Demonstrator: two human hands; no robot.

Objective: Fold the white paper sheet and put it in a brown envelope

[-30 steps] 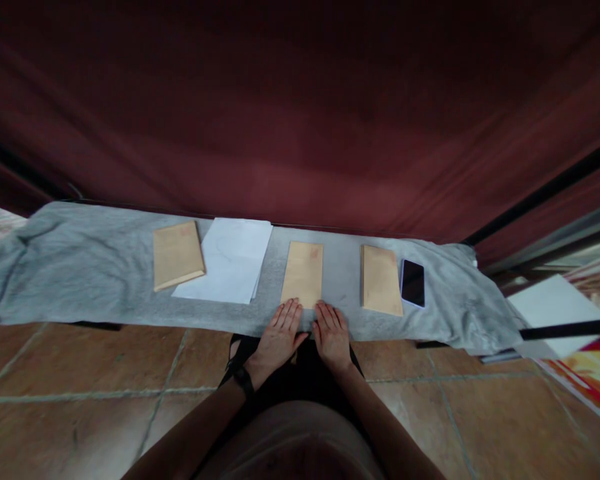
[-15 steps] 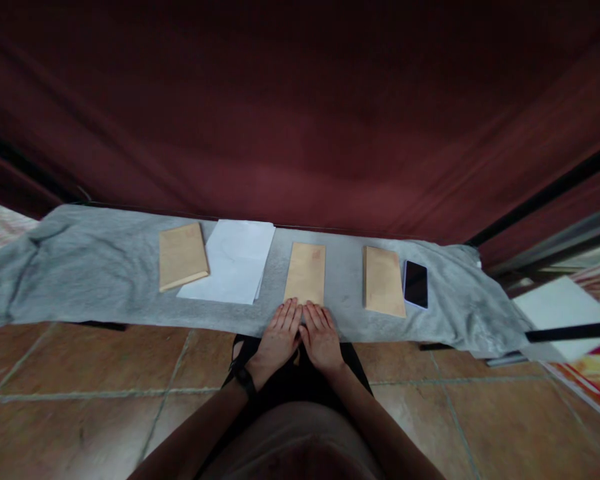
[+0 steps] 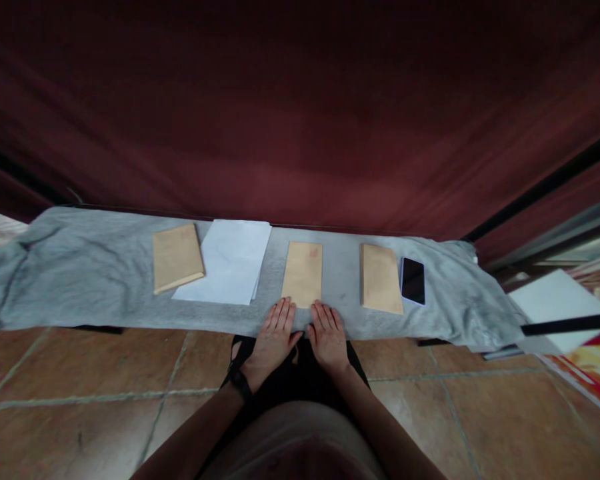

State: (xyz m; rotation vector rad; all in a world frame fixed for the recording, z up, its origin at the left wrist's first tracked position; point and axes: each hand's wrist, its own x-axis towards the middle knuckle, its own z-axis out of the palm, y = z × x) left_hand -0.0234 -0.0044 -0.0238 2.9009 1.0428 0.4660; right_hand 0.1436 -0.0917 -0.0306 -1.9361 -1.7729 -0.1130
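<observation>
Middle envelope [image 3: 303,270]: flat on the grey cloth [image 3: 341,267], inside hidden.
Left hand [image 3: 271,343]: open and flat, fingertips on the envelope's near left corner.
Right hand [image 3: 329,343]: open and flat, fingertips at its near right corner.
Left envelope stack [image 3: 177,257]: overlapping white paper [image 3: 233,257].
Right envelope stack [image 3: 381,279]: just beside the phone [image 3: 413,281].
Cloth strips: either side of the middle envelope, wider rightward.

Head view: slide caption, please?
Both hands at the near edge of a tan envelope, white sheets to its left, an envelope stack and phone to its right.
</observation>
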